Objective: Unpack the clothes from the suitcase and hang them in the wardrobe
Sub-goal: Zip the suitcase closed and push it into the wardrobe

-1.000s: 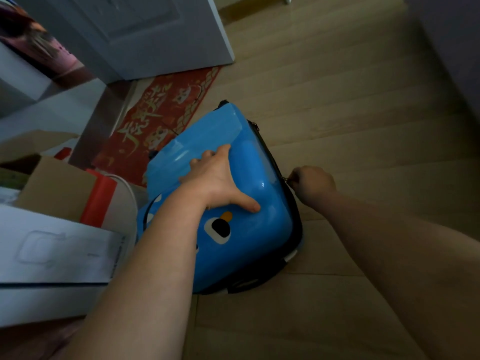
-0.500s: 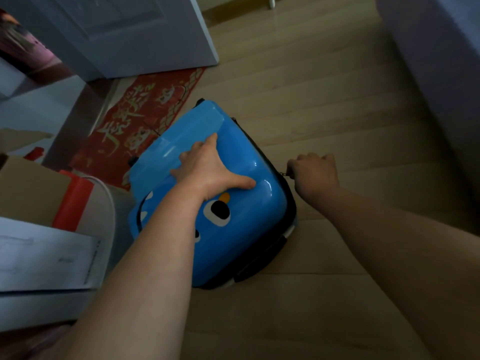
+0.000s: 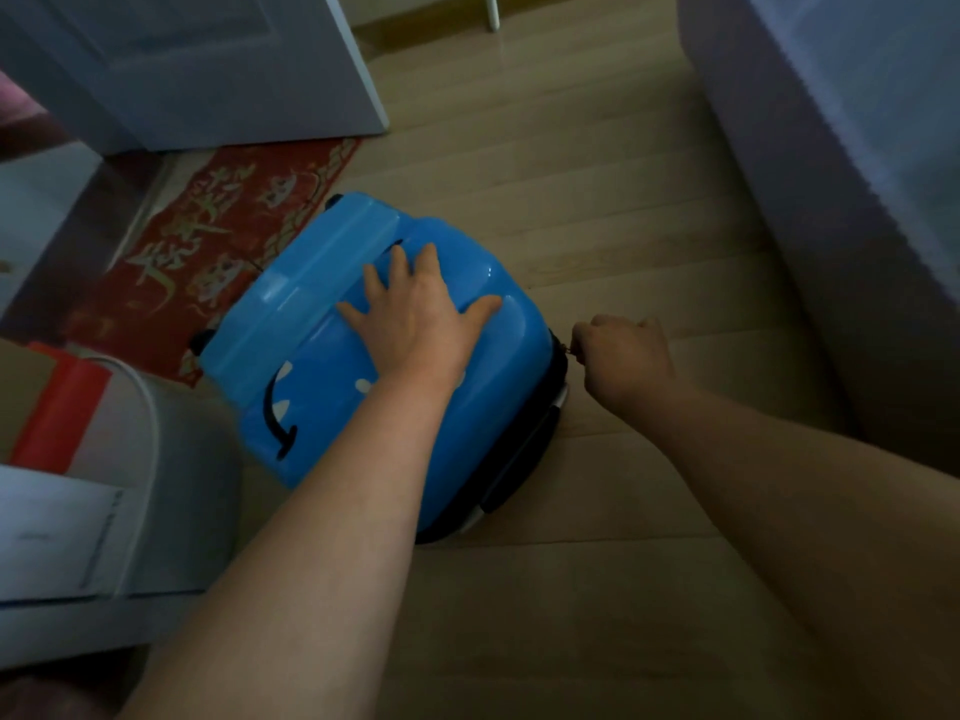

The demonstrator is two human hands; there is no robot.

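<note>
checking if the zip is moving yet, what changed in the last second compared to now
The left hand has spread its fingers wider and lies flat on the blue suitcase. The right hand keeps its grip on the zip pull at the right edge, with little visible travel along it. The lid stays closed, and the case stays on the floor.

The left hand (image 3: 415, 324) is no longer hooked over the edge of the lighter panel (image 3: 301, 298); its fingers are now spread flat on the suitcase (image 3: 322, 387) shell. The right hand (image 3: 623, 356), pinching the zip pull (image 3: 566, 349), is carried along the suitcase's right edge to its rounded corner.
</note>
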